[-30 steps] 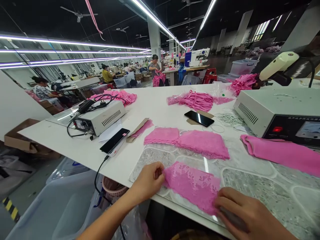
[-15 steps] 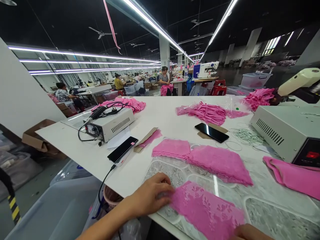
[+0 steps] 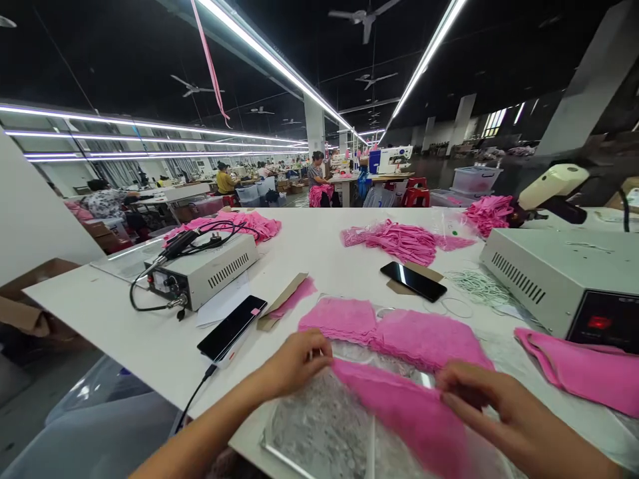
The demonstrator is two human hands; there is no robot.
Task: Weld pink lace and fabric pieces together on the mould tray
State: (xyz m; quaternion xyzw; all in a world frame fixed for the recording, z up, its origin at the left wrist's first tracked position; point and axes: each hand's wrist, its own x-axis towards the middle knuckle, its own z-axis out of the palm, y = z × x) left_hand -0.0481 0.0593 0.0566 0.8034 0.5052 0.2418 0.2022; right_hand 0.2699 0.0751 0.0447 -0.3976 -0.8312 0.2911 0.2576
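Observation:
A pink piece of fabric (image 3: 399, 406) hangs between my two hands over the patterned grey mat (image 3: 319, 426), its lower part blurred. Thumb and fingers of my left hand (image 3: 294, 366) pinch its left upper corner. My right hand (image 3: 492, 402) grips the upper edge farther right, fingers closed. Just beyond the fabric lie two stacks of pink fabric pieces, a smaller left stack (image 3: 339, 319) and a larger right stack (image 3: 432, 336). To the right, a folded pink cloth (image 3: 584, 372) rests by a grey machine box (image 3: 539, 279).
On the white table (image 3: 319, 253) lie a phone on the left (image 3: 232, 327), another phone (image 3: 413, 281), a bundle of pink strips (image 3: 399, 241) and pale green elastic bands (image 3: 476, 286). A control box with cables (image 3: 204, 266) stands left. Several people work in the background.
The pink fabric piece, flat on the mat before with its lace pattern showing, is now lifted by its far edge. My right hand has come up and inward to grip it.

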